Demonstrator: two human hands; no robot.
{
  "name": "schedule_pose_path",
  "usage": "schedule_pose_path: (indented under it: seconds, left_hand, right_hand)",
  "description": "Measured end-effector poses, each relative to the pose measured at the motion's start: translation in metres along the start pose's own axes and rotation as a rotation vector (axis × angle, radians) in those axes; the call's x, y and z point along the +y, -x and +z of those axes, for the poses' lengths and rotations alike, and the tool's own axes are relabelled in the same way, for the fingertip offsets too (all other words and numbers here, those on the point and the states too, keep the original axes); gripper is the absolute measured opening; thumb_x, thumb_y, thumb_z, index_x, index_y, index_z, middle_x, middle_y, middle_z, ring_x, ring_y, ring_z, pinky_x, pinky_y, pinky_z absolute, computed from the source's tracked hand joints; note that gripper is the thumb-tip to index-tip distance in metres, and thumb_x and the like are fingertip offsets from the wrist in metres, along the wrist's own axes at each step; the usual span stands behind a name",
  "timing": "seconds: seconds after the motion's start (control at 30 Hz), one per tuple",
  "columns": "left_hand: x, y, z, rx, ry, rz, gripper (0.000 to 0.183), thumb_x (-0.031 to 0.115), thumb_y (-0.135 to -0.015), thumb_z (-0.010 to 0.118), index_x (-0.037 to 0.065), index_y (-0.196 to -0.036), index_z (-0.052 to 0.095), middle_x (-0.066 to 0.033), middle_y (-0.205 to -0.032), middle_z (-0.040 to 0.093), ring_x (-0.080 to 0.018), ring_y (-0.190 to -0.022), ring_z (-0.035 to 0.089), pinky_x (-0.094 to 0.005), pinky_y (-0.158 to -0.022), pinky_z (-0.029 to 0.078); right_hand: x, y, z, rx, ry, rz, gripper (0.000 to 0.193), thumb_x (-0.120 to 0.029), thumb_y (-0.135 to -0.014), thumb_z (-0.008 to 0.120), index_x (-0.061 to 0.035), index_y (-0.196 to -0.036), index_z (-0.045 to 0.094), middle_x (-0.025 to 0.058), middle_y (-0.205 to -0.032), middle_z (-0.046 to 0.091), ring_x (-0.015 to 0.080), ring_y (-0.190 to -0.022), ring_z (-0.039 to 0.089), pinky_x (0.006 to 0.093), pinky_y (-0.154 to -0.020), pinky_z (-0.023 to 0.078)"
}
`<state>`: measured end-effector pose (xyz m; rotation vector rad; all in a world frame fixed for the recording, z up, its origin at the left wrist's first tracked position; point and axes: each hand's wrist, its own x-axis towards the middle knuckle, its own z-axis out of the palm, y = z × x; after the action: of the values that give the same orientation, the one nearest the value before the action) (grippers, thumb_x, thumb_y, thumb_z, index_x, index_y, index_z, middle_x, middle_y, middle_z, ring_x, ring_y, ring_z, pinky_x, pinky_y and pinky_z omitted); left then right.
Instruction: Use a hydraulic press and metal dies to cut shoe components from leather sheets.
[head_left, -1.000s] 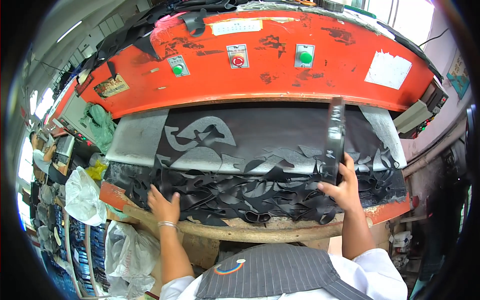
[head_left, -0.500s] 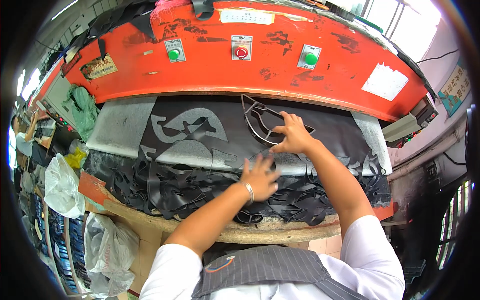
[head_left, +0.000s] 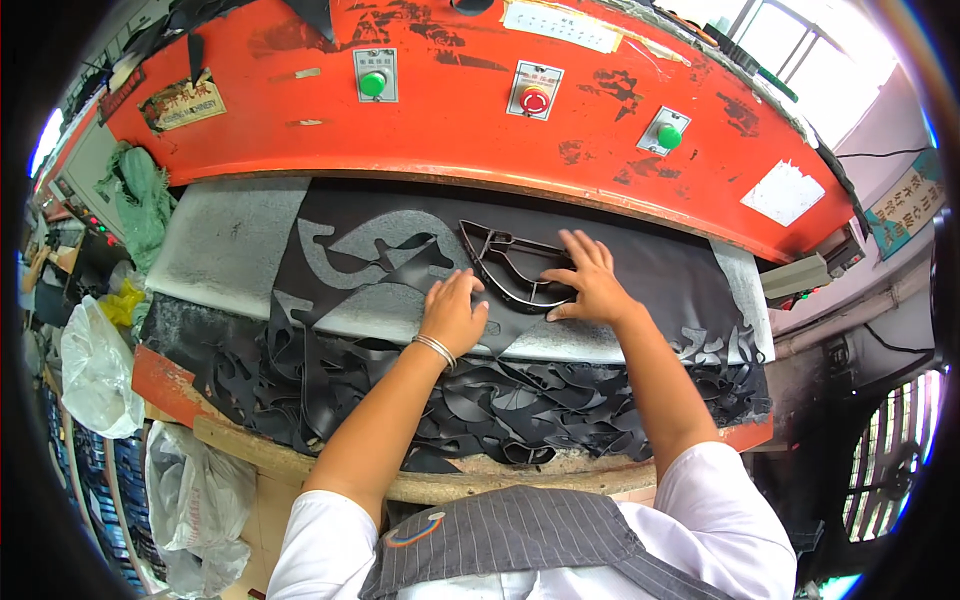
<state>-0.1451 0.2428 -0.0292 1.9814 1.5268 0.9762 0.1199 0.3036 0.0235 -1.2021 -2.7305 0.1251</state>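
White plastic bag [head_left: 100,368] at far left, beside the red press [head_left: 440,135]. Next, the pale bed [head_left: 225,235], bearing a black sheet [head_left: 655,240] with curved cut-outs in its left part. Left hand [head_left: 453,315] over the sheet's near part, fingers slightly bent and apart, nothing held; contact with the die unclear. Curved metal cutting die [head_left: 487,277] lies on the sheet, just right of the cut-outs, between the hands. Right hand [head_left: 592,285] spread over its right end, thumb at near edge; cannot tell whether it grips. Black offcuts [head_left: 500,400] heaped along the near side.
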Motion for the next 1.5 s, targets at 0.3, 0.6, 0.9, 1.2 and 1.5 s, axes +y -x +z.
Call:
schedule_pose_path:
  seconds: [0.3,0.6,0.9,1.2,1.5]
  left_hand:
    - [-0.008,-0.014,0.015,-0.025,-0.056,-0.026,0.026,0.018,-0.082,0.061,0.010,-0.105,0.050,-0.0151,-0.139,0.051,-0.0285,-0.139,0.035,-0.0457,-0.115,0.016]
    - [-0.009,-0.015,0.012,-0.004,-0.071,0.003,0.030,0.018,-0.081,0.062,0.008,-0.106,0.049,-0.0185,-0.138,0.050,-0.0291,-0.136,0.038,-0.0474,-0.114,0.018]
    - [-0.012,-0.014,0.002,-0.096,0.011,-0.045,0.035,0.023,-0.082,0.067,0.008,-0.110,0.053,-0.0203,-0.141,0.046,-0.0340,-0.137,0.037,-0.0435,-0.113,0.024]
    - [0.034,-0.045,-0.164,0.979,-0.128,0.301,0.027,0.019,-0.095,0.055,0.001,-0.076,0.055,-0.0103,-0.073,0.054,-0.0261,-0.074,0.052,-0.0350,-0.070,0.042]
    - [0.072,0.057,-0.158,0.402,-0.095,0.143,0.029,0.019,-0.092,0.058,0.001,-0.071,0.049,-0.0147,-0.068,0.050,-0.0285,-0.062,0.051,-0.0377,-0.059,0.041]
  right_hand:
    - [-0.002,0.028,0.040,0.289,-0.238,0.412,0.081,-0.036,-0.052,0.090,-0.0221,-0.126,0.059,0.0244,-0.154,0.017,0.0528,-0.141,0.003,0.0618,-0.109,0.026]
    - [-0.003,0.027,0.037,0.291,-0.125,0.357,0.079,-0.043,-0.054,0.088,-0.0194,-0.125,0.060,0.0223,-0.152,0.024,0.0510,-0.140,0.009,0.0592,-0.110,0.025]
    - [-0.012,0.034,0.022,0.423,-0.107,0.355,0.088,-0.049,-0.061,0.084,-0.0203,-0.137,0.049,0.0241,-0.153,0.020,0.0504,-0.140,0.012,0.0573,-0.111,0.023]
    - [0.010,0.011,-0.126,1.493,0.244,0.358,0.058,-0.030,-0.090,0.060,-0.0055,-0.139,0.042,0.0254,-0.149,0.024,0.0396,-0.138,0.023,0.0531,-0.111,0.017]
    - [-0.058,0.104,-0.075,1.297,0.201,0.103,0.048,-0.015,-0.083,0.065,-0.0046,-0.127,0.050,0.0225,-0.130,0.047,0.0371,-0.120,0.043,0.0485,-0.101,0.032]
